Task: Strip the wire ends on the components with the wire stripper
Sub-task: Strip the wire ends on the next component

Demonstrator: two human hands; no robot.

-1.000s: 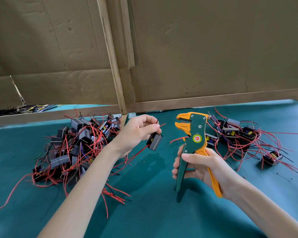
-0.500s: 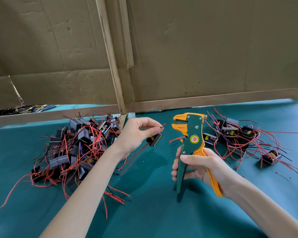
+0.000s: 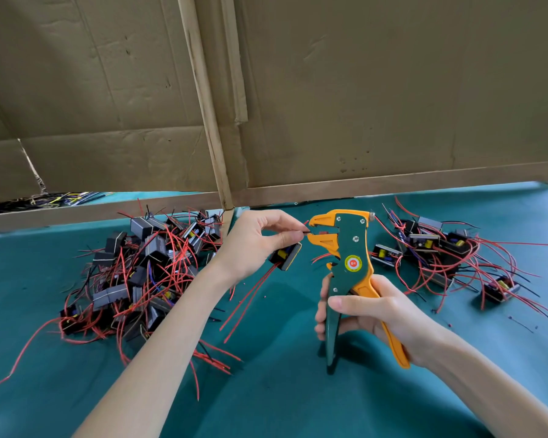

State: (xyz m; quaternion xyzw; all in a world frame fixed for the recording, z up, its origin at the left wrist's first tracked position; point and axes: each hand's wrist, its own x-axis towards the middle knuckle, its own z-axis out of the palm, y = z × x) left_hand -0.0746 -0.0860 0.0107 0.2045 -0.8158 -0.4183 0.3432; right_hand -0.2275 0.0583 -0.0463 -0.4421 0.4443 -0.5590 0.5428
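Wire end (image 3: 305, 230) now at wire stripper (image 3: 354, 245) mouth, pinched by left hand (image 3: 256, 242); right hand (image 3: 372, 315) grip round handles.

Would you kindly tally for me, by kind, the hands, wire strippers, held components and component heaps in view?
Hands: 2 (left hand, right hand)
Stripper: 1
Held component: 1
Heaps: 2 (left heap, right heap); their pieces are too tangled to count
Total: 6
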